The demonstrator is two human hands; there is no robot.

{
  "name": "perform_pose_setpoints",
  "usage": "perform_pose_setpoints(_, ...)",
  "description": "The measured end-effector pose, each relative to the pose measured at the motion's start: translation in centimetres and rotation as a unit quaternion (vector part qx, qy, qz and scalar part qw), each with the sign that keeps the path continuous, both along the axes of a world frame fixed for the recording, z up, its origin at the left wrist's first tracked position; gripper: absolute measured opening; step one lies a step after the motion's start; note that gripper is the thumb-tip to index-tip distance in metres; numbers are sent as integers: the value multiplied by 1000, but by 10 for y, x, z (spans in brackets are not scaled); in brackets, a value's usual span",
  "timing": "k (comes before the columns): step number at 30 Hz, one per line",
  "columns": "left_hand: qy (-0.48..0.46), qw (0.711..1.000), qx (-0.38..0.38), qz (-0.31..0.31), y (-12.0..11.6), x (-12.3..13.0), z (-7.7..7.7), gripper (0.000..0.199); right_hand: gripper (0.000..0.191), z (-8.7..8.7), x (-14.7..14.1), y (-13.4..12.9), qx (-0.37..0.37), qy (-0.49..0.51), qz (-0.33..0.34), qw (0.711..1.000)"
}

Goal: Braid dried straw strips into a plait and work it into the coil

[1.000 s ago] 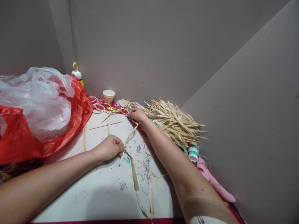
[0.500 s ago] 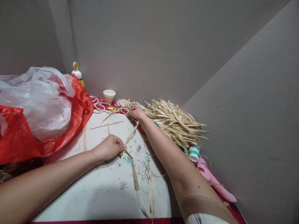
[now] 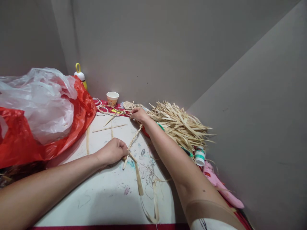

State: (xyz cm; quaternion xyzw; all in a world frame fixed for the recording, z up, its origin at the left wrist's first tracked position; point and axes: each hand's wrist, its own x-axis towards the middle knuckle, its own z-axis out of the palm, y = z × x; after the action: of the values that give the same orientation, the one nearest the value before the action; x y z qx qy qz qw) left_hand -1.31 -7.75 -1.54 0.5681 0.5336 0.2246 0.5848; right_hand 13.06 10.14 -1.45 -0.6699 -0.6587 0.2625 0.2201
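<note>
A pale braided straw cord (image 3: pixel 135 136) runs down the white board (image 3: pixel 115 204), with loose flat strands at its near end. My left hand (image 3: pixel 112 150) pinches the cord's near end, where the strands part. Farther off, my right hand (image 3: pixel 139 115) is closed at the cord's far portion beside a tangle of braid; its fingertips are partly hidden. A flat straw strip (image 3: pixel 138 180) hangs away from my left hand toward the front edge. Close to my right hand lies a round woven coil (image 3: pixel 128 104).
A large bundle of dry straw (image 3: pixel 182 124) lies on the right by the wall. A paper cup (image 3: pixel 112 99) and a yellow-topped bottle (image 3: pixel 80 76) stand at the back. Red and white plastic bags (image 3: pixel 55 105) fill the left. A white-and-green roll (image 3: pixel 200 156) sits beside my right forearm.
My right hand has shifted very slightly at the far end of the cord. My left hand keeps its pinch in the same place.
</note>
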Motion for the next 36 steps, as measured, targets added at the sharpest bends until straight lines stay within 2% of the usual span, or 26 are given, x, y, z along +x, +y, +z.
perform_pose_setpoints(11,-9,1000,6,-1,0,0,0,17,20,-15,9,7,95,-4,88,992)
perform_pose_setpoints(19,-9,1000,4,0,-1,1,1,15,21,-23,15,9,134,-4,116,984)
perform_pose_setpoints(29,-4,1000,14,-8,-1,0,2,14,27,-23,18,7,138,-2,147,979)
perform_pose_setpoints(36,-9,1000,14,-4,-1,0,2,14,24,-23,19,5,139,2,153,978)
